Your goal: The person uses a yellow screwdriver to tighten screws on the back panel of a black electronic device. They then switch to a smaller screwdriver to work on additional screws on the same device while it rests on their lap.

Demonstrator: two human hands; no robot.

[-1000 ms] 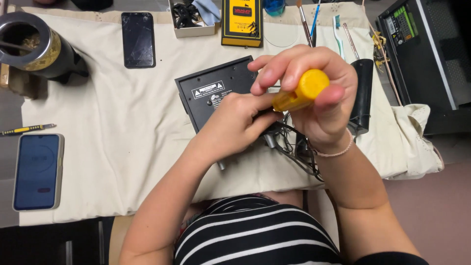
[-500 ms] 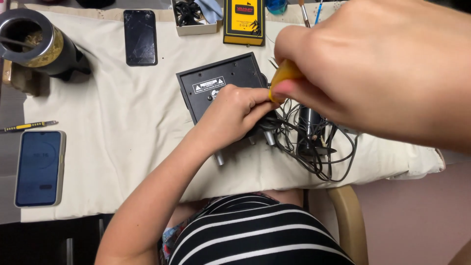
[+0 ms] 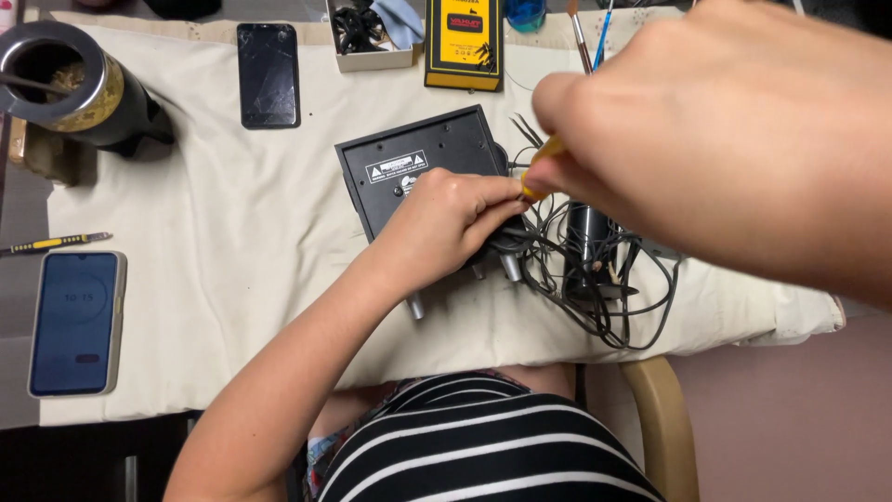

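A black box-shaped device [image 3: 423, 167] lies bottom-up on the cream cloth [image 3: 232, 232], with short metal posts sticking out of its near edge. My left hand [image 3: 446, 218] rests on the device's near right corner and holds it there. My right hand [image 3: 734, 130] is raised close to the camera and fills the upper right of the view. It grips a yellow-handled screwdriver [image 3: 539, 172], of which only a small part of the handle shows. The tool points down toward the device's right edge beside my left fingers. Its tip is hidden.
A tangle of black cables and a dark cylinder [image 3: 590, 256] lies right of the device. A dark phone [image 3: 268, 74], a small box of parts [image 3: 367, 37] and a yellow meter [image 3: 469, 42] sit at the back. A metal cup [image 3: 65, 79], another phone [image 3: 76, 321] and a yellow tool [image 3: 51, 244] are at the left.
My right hand with the screwdriver has risen toward the camera and looms much larger, hiding the tool's handle. My left hand has stayed on the device.
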